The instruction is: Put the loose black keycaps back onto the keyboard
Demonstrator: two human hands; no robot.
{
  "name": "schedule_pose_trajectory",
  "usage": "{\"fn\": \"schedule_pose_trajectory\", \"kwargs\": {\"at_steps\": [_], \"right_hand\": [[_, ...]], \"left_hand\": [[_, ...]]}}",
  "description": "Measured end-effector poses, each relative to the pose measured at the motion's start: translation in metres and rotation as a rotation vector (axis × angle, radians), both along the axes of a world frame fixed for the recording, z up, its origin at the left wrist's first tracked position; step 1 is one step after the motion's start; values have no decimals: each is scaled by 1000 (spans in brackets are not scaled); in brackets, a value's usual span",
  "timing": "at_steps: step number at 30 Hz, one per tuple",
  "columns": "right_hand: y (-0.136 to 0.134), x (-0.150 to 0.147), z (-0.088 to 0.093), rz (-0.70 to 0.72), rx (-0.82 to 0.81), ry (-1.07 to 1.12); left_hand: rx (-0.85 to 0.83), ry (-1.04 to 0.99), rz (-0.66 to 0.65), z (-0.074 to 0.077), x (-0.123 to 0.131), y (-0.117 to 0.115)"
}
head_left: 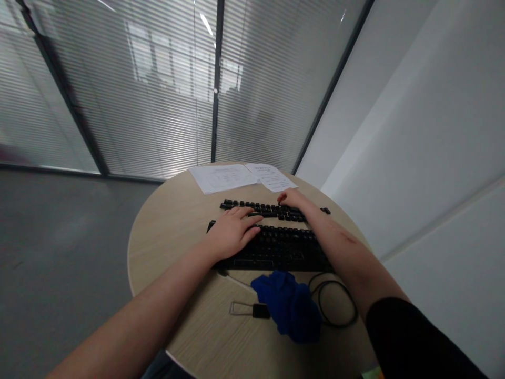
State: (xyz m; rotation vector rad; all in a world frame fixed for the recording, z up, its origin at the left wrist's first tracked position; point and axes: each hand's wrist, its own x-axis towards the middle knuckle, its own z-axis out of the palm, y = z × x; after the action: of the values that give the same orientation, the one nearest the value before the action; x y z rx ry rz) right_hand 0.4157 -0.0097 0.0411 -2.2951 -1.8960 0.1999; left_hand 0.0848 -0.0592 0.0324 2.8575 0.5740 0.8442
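No text can be read. The two white printed paper sheets (224, 178) at the far edge of the round pale wood surface (165, 231) carry lines of dark print, too small and blurred to make out. The key markings on the black computer keyboard (276, 247) are too small and dark to read.

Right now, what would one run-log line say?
left hand: flat on keyboard | right hand: at keyboard's far edge | near: blue cloth, cable, papers | surface: round table
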Motion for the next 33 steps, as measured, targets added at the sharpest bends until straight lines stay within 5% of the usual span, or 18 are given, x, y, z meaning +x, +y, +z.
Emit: {"fn": "schedule_pose_trajectory", "kwargs": {"at_steps": [7,11,16,22,33], "right_hand": [[-28,-22,19,-8,194,32],[-92,-39,22,111,272,266],[-158,-64,16,222,178,245],[-159,-75,16,352,101,110],[-159,-73,10,442,100,-7]], "left_hand": [[-117,-88,15,3,-7,7],[-265,-217,103,3,-15,22],[-432,-432,255,-2,-26,43],[-518,-556,360,-8,-35,57],[-560,-489,367,-10,-34,58]]}}
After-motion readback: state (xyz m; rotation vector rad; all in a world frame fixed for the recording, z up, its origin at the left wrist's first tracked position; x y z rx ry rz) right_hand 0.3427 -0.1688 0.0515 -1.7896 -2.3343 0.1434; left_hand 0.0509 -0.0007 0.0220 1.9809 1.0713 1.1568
